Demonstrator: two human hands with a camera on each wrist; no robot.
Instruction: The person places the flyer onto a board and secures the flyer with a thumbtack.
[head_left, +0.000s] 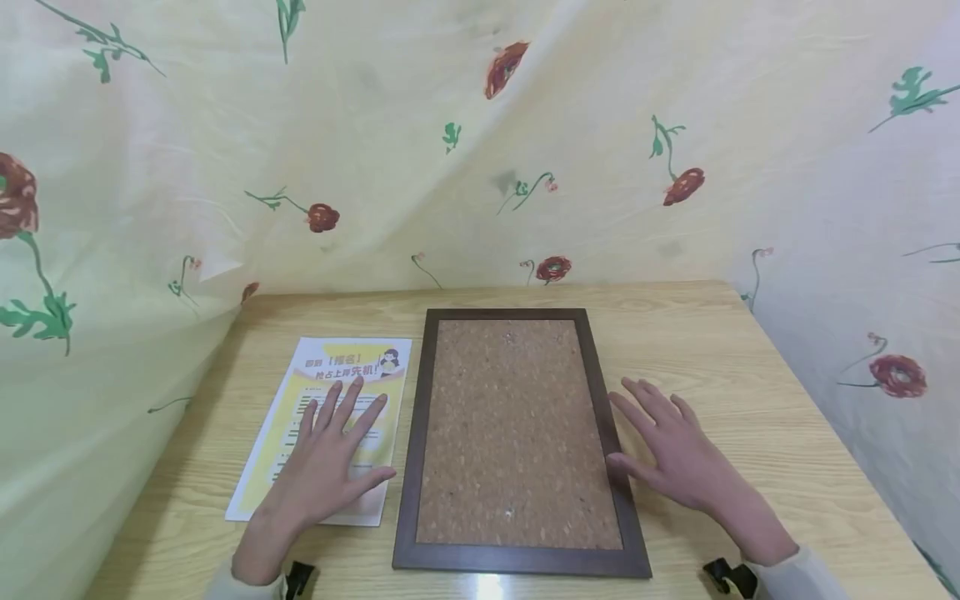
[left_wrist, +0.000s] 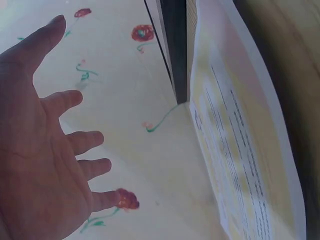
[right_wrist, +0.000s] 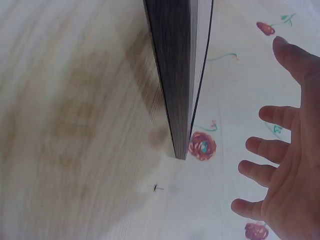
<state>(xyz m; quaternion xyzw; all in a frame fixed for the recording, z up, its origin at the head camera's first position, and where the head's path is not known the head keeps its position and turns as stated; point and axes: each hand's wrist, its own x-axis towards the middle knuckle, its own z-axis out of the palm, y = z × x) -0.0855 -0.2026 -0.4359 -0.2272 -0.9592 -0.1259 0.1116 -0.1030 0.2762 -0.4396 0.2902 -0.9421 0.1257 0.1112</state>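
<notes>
A dark brown picture frame (head_left: 411, 467) lies in the middle of the table, with a speckled cork-like panel (head_left: 517, 433) inside its border. To its left is a printed sheet (head_left: 258, 483), yellow and white with a small cartoon figure near the top. My left hand (head_left: 318, 471) hovers over that sheet, fingers spread, covering part of the print; the left wrist view shows the palm (left_wrist: 40, 150) holding nothing. On the other side my right hand (head_left: 671, 454) is spread at the frame's right edge, thumb overlapping the border in the head view. Its palm (right_wrist: 300, 195) holds nothing either.
The light wooden table (head_left: 720, 367) carries the frame and sheet. A cream cloth (head_left: 420, 167) with red flowers hangs behind it and along both sides. A black strap piece (head_left: 731, 575) shows at the right wrist, and another strap piece (head_left: 300, 577) at the left.
</notes>
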